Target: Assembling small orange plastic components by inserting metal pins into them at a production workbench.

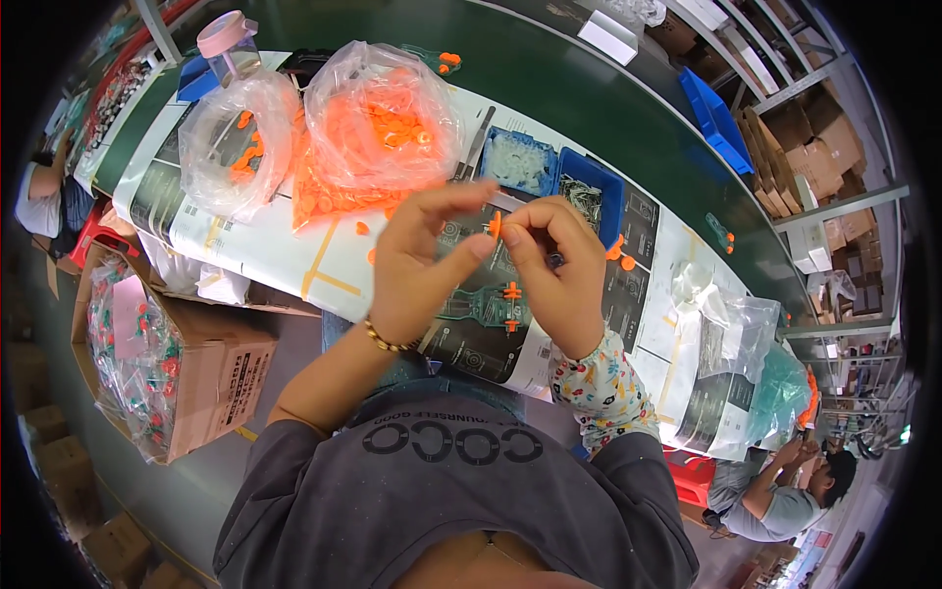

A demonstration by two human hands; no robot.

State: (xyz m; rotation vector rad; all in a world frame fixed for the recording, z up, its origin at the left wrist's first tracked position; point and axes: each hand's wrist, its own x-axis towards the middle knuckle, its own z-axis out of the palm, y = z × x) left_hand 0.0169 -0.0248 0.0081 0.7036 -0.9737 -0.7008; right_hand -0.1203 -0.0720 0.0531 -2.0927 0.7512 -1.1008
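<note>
A small orange disc (496, 223), likely a wheel, is pinched on edge between the thumb and fingertips of my right hand (564, 265). A small dark piece shows under those fingers, too hidden to name. My left hand (422, 257) is beside it with fingers spread and slightly blurred. Its thumb tip is close to the disc; whether they touch I cannot tell. Below my hands, a clear teal plastic frame (483, 306) with orange wheels on its axles lies on the printed sheet covering the table.
Behind my left hand bulges a clear bag of orange pieces (383, 128), next to an open bag (235, 147). Blue bins (610, 211) hold metal pins and clear parts. A carton (221, 393) of bagged items stands at left. Another person (785, 491) works at far right.
</note>
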